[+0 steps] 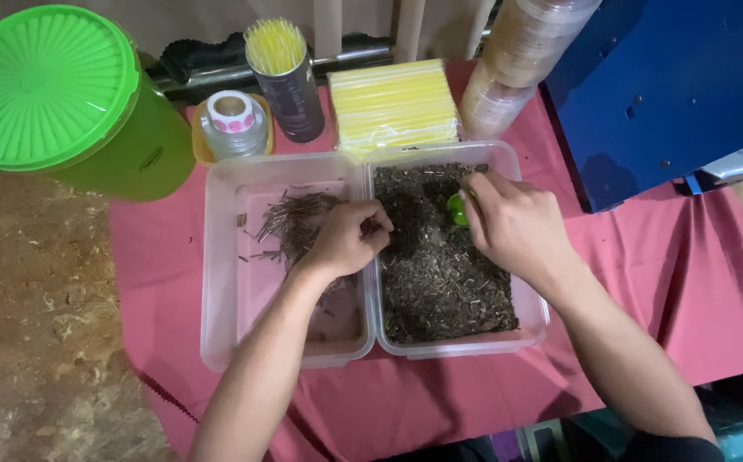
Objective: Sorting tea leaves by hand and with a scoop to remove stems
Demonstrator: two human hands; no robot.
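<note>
Two clear tubs stand side by side on a red cloth (628, 282) spread over the counter (38, 325), their long axes running from the near edge toward the far edge. The right tub (530, 321) is filled nearly wall to wall with dark dried leaf matter (440, 282). The left tub (218, 282) holds only a loose heap of thin brown stems (290, 218) in its far half; the stems lie mostly slanted, pointing toward the far right. The left hand (347, 238) rests over the wall shared by the tubs, fingers curled shut in a pinch at the edge of the leaf matter; what they pinch cannot be told. The right hand (513, 224) lies over the far part of the right tub, fingers closed around a small green object (455, 208), mostly hidden. Beyond the tubs, along the far edge: a green lidded bucket (64, 103) at the left corner, a sticker roll (231, 120), a can of yellow sticks (284, 81), a yellow straw pack (393, 103), and stacked clear lids (517, 60).
</note>
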